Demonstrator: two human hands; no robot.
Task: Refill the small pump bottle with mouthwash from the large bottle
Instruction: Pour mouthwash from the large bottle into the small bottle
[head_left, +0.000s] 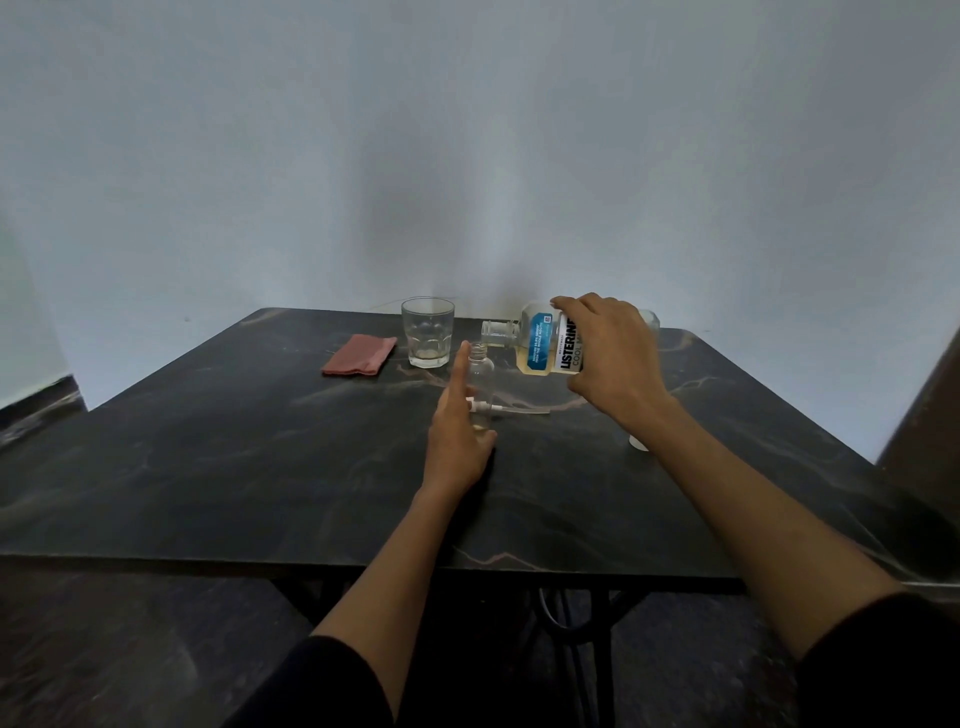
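My right hand (608, 358) is wrapped around the body of the large clear plastic mouthwash bottle (540, 345), holding it tipped on its side above the dark marbled tabletop (208, 441), its uncapped neck pointing left and just above the mouth of the small clear pump bottle (480, 371). My left hand (460, 436) steadies that small bottle, which stands upright near the table's middle: fingers curled at its base, index finger stretched up along its side. I judge the pour is only starting; the small bottle looks nearly empty, I can make out no stream, and the yellowish liquid sits low in the big one. The white pump head with its dip tube (509, 409) lies on the table just behind, so refitting it remains. The label reads "LISTERINE" and "COOL M…", the rest hidden by my fingers. Further out stand a clear faceted glass tumbler (428, 332) and a folded pink cloth (359, 355).
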